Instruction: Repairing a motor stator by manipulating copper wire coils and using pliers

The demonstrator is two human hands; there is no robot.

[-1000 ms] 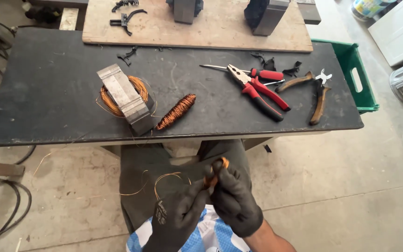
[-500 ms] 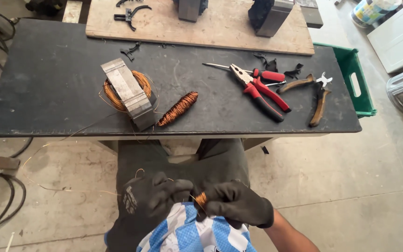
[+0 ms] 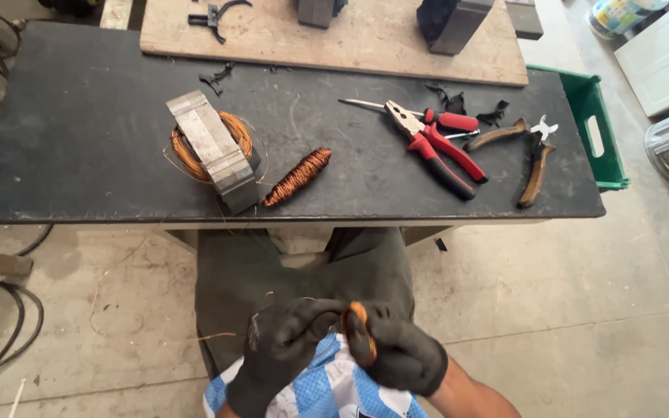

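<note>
At six o'clock, both gloved hands, left hand (image 3: pixel 284 352) and right hand (image 3: pixel 396 356), close around a copper wire bundle (image 3: pixel 358 337), mostly hidden by fingers; red-handled pliers (image 3: pixel 435 143) lie on the table (image 3: pixel 79 131) at one o'clock.

The little bundle of copper wire (image 3: pixel 358 334) was sitting right between my gloved hands, down over my lap. Bright orange strands, wound tight into a small curved loop, standing more or less on edge. Most of it was buried under my fingers.
</note>
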